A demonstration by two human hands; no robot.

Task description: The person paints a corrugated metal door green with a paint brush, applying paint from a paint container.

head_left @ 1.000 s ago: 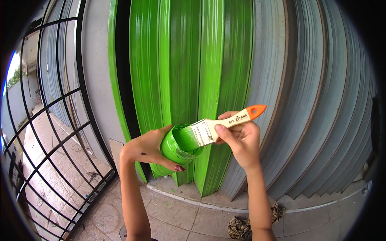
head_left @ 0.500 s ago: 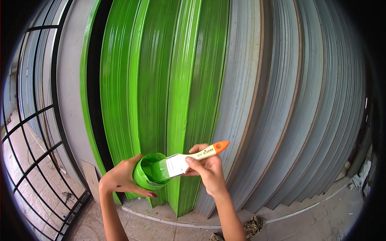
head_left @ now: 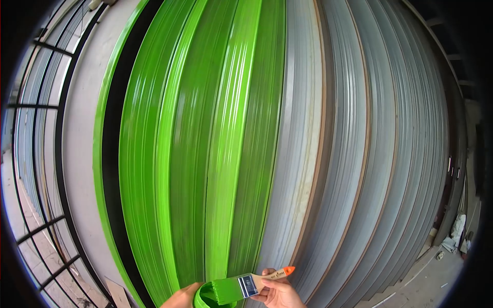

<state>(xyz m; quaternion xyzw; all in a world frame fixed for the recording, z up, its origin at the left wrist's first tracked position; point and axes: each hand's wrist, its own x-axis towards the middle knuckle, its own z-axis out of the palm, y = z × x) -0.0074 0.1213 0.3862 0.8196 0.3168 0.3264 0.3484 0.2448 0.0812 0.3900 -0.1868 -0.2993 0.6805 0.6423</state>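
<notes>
At the bottom of the head view my left hand (head_left: 181, 296) is wrapped round a small cup of green paint (head_left: 204, 296), partly cut off by the frame's edge. My right hand (head_left: 281, 294) grips a paintbrush (head_left: 248, 285) by its pale, orange-tipped handle. Green paint coats the bristles, which lie over the cup's mouth. Behind both hands rises a folded metal shutter (head_left: 192, 154). Its left panels are glossy green, with thinner, streaky paint on some faces.
Bare grey panels (head_left: 354, 133) with brownish edges continue to the right. A black barred gate (head_left: 60, 154) stands at the left beside a pale wall strip (head_left: 84, 154). A whitish crumpled item (head_left: 455, 233) lies on the floor at the far right.
My view has tilted up, so the hands and cup sit lower in the frame. The brush has lifted from inside the cup to its rim, showing more of its green bristles.
</notes>
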